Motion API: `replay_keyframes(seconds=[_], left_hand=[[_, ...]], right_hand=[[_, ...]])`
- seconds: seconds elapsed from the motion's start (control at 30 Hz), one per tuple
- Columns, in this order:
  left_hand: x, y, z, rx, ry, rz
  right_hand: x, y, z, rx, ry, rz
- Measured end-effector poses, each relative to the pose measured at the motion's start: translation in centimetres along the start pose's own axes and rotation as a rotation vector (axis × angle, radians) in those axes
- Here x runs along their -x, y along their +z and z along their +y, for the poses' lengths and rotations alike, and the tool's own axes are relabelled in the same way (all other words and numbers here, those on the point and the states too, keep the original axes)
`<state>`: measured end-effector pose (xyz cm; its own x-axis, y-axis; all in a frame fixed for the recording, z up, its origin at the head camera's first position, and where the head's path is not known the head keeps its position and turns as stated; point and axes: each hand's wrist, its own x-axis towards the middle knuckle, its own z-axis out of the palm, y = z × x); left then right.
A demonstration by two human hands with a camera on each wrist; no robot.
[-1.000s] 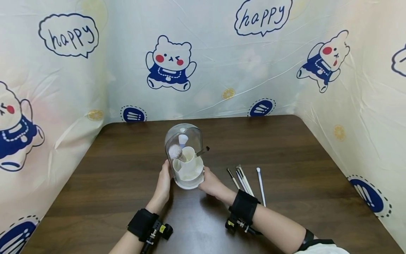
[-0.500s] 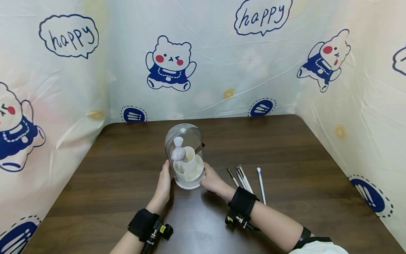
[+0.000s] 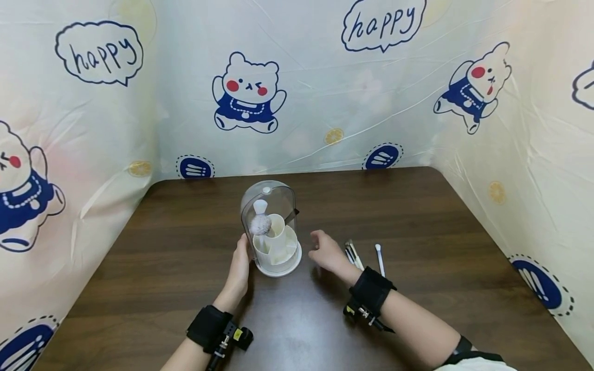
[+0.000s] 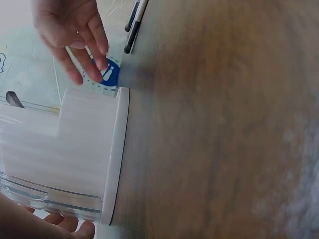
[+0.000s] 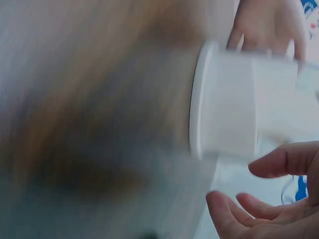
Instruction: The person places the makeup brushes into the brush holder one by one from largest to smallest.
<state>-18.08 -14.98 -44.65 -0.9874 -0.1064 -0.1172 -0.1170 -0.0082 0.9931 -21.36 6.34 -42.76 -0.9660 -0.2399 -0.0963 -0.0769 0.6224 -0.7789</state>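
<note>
A white, tiered makeup brush holder [image 3: 277,261] with a clear domed cover [image 3: 265,189] stands upright on the table. Inside it are a fluffy white brush [image 3: 261,224], a white-headed brush [image 3: 260,207] and a dark-tipped brush [image 3: 291,216] leaning right. My left hand [image 3: 238,265] rests along the holder's left side; in the left wrist view its fingers [image 4: 62,220] touch the clear cover. To the right of the holder, my right hand [image 3: 329,253] is off it, holding nothing. In the right wrist view, a gap separates its loosely bent fingers [image 5: 224,209] from the white holder [image 5: 227,102].
Several slim brushes [image 3: 355,254] lie on the brown table [image 3: 185,288] beyond my right wrist, partly hidden by it. A single white stick [image 3: 379,260] lies farther right. A printed curtain [image 3: 315,93] surrounds the table's back and sides.
My right hand has let go of the holder and moved right. Earlier the brushes inside shifted leftward as the holder turned. My left hand has stayed at its side.
</note>
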Motion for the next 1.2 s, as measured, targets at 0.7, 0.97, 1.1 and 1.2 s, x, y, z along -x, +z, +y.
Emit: replay_keyframes(seconds=[0.7,0.97,1.1,1.2], left_hand=[[-0.2,-0.2,-0.4,-0.018,0.002,-0.006],[-0.2,-0.3,-0.3,-0.017,0.002,-0.010],[-0.3,-0.3,-0.3,-0.020,-0.009,-0.011],[-0.2,-0.3,-0.3,-0.021,-0.013,-0.013]], right_hand=[[-0.2,-11.5,8.0,0.295,0.230,-0.031],[-0.1,-11.8,9.3,0.338,0.365,-0.142],[0.0,-11.7,9.4,0.324,0.391,-0.151],[0.1,-11.6,9.4,0.315,0.386,-0.135]])
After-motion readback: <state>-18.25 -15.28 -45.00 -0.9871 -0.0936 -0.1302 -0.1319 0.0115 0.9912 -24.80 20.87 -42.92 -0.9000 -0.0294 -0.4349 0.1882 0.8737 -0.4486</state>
